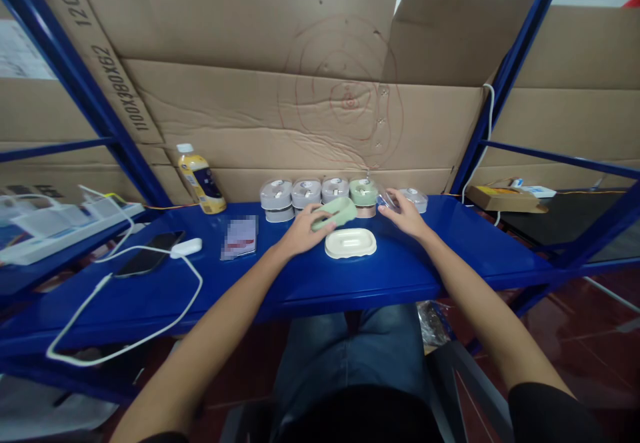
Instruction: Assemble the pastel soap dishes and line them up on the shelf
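Note:
My left hand (303,231) is closed around a light green oval tray (341,212), tilted above the shelf. In my right hand (406,215) is a clear plastic lid (384,198), partly hidden behind the fingers. Between the hands, on the blue shelf (295,276), lies a cream oval tray (351,242). Behind them stands a row of stacked oval boxes with clear lids; a grey one (276,194) is at its left and a green one (363,192) nearer the right. Another clear-topped box (415,199) sits just beyond my right hand.
A yellow drink bottle (201,180) stands at the back left, with a phone showing a blurred screen (240,237) near it. Further left are a dark phone (150,254), a white charger with cable (186,248) and a power strip (75,230). Cardboard (225,116) walls the back.

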A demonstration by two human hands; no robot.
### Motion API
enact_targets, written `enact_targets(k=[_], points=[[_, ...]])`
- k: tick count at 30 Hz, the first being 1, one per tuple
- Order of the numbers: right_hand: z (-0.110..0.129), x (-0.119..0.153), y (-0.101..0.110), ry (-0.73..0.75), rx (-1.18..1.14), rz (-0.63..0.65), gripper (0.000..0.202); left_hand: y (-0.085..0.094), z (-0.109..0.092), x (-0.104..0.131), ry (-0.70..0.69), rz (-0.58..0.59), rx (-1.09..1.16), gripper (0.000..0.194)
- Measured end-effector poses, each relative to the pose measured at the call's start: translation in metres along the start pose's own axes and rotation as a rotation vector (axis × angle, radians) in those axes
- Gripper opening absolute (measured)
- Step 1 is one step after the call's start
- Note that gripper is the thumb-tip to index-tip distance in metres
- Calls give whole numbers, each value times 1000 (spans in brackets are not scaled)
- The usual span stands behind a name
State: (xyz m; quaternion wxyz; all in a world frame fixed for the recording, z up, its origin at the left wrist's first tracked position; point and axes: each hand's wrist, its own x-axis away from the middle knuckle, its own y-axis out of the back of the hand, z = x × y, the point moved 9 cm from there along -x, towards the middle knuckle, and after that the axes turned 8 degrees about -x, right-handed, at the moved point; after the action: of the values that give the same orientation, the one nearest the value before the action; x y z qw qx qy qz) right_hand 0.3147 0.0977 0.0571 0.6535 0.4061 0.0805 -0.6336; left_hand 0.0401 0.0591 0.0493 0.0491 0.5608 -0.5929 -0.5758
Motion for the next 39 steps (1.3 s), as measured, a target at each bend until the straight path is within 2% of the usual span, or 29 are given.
enact_targets(k=[3, 5, 7, 10, 13, 17, 20, 26, 31, 39], points=[[9, 2, -4, 37, -56, 49, 74, -19, -32, 6, -139, 125, 26, 44], [20, 4, -13, 84, -125, 153, 77, -30, -44, 9, -160, 172, 5, 49], [34, 7, -27, 138, -158, 292, 80, -38, -47, 9, -147, 197, -14, 62], [52, 12, -45, 193, -142, 468, 85, -42, -49, 9, -152, 184, 52, 88], [64, 13, -56, 207, -127, 555, 88, -42, -46, 8, -115, 147, 173, 109], [71, 16, -66, 281, -53, 602, 86, -49, -33, 7, 32, 131, 254, 116], [71, 19, -76, 327, 0, 640, 89, -56, -28, 7, 84, 164, 268, 118], [75, 19, -88, 374, 87, 682, 93, -53, -31, 6, 44, 152, 326, 120], [77, 19, -87, 361, 95, 717, 91, -48, -25, 7, 81, 64, 284, 130], [66, 14, -80, 302, 110, 652, 91, -44, -25, 9, 115, 40, 264, 121]])
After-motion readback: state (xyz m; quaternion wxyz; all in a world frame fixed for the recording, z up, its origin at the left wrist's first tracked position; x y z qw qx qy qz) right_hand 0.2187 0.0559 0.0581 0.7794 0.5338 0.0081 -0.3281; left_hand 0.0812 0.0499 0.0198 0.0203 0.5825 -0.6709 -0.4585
